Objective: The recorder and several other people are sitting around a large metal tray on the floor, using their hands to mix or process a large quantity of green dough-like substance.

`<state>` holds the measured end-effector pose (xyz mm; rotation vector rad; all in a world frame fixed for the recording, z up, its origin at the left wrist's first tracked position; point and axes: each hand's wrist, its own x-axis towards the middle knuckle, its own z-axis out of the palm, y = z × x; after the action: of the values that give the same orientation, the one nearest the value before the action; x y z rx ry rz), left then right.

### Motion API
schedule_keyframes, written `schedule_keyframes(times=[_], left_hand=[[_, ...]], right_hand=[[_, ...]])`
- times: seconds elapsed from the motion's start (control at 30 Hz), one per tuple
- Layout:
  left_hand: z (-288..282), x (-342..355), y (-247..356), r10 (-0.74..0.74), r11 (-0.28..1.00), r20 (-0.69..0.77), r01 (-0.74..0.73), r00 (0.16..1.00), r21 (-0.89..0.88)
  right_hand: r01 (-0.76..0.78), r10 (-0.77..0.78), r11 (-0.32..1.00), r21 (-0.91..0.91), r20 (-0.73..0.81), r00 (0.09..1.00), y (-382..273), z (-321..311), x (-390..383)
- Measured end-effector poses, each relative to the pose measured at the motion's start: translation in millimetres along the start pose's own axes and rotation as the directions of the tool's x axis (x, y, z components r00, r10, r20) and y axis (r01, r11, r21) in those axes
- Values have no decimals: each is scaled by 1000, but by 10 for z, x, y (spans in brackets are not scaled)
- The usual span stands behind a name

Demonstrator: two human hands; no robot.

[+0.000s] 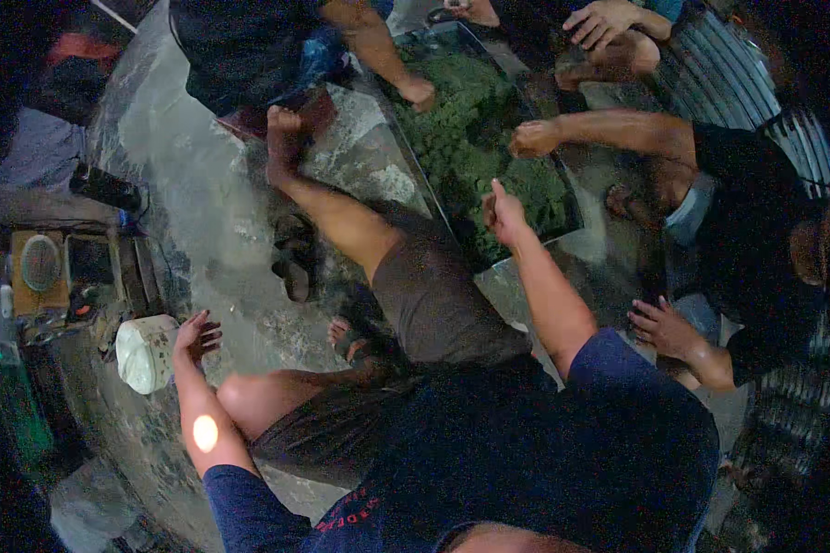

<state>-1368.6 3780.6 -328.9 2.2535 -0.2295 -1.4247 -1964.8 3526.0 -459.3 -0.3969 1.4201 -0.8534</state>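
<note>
Over the near end of a shallow rectangular tray I hold my right hand. Its thumb points up and the fingers are curled; whatever they hold, if anything, cannot be made out. Crumbly green material lies heaped in the tray. To the left, my left hand hangs past my bent knee, fingers apart and holding nothing. Just beside it a white rounded container rests on the floor. One co-worker's hand touches the green material from the far side; another's closed hand is above it from the right.
My outstretched leg lies between my hands. Dark sandals are on the concrete floor. Co-workers sit at the far side and right; one rests a hand near the right. Corrugated metal sheets stand at the far right.
</note>
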Motion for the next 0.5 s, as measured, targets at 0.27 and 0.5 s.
schedule_keyframes(times=[0.27,0.5], left_hand=[[-103,13,-103,-28,999,-31,26,999,-45],[512,286,310,19,1000,72,-20,997,22]], right_hand=[[-266,247,917,297,100,964,162,-59,52],[283,-367,748,-601,-18,930,625,-808,1200]])
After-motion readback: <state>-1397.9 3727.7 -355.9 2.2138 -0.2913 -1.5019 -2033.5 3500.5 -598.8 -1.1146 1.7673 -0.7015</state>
